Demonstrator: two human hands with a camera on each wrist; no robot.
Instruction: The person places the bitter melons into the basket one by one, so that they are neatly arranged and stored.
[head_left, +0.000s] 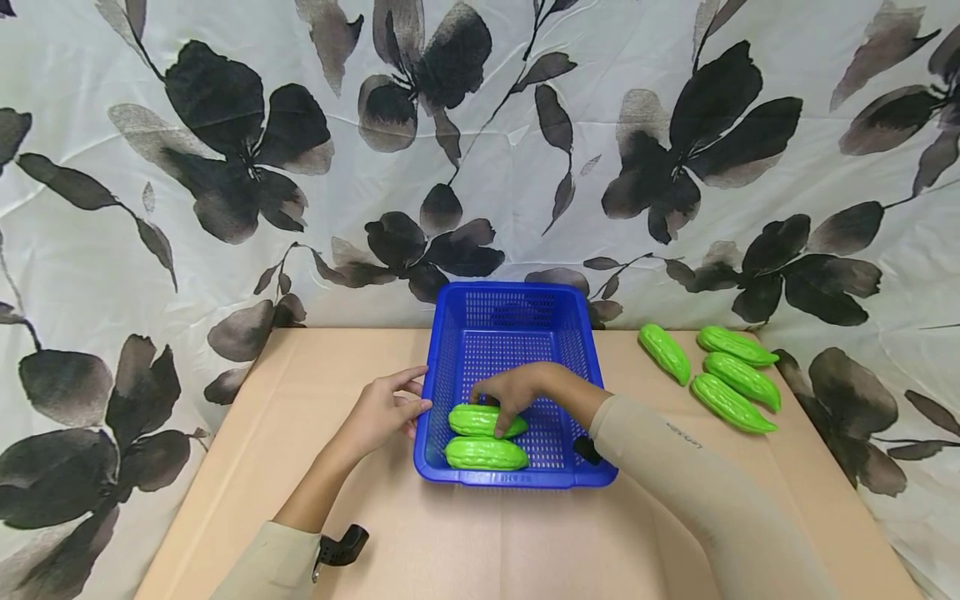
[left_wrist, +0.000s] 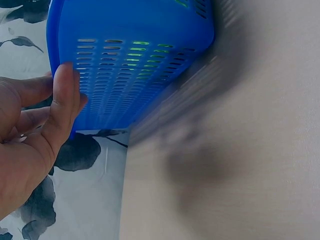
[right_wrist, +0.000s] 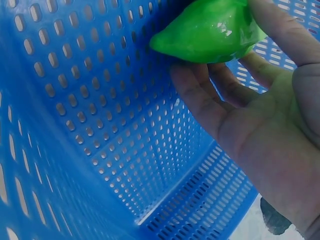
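Inside the blue plastic basket [head_left: 555,477], two bright green bitter gourds lie side by side near the front. My right hand [head_left: 517,390] reaches in over the right rim and grips the rear bitter gourd [head_left: 472,420]. In the right wrist view, thumb and fingers are on either side of that bitter gourd [right_wrist: 210,35]. Just in front of it is the other bitter gourd [head_left: 486,454]. My left hand [head_left: 382,412] touches the basket's left side; in the left wrist view its fingers [left_wrist: 64,95] rest against the outer wall near the rim.
Several more bitter gourds [head_left: 735,404] lie on the table's right side, one [head_left: 664,353] a little apart from the others. The basket stands at the back of the beige table [head_left: 360,517], close to a floral cloth [head_left: 517,183] hanging behind.
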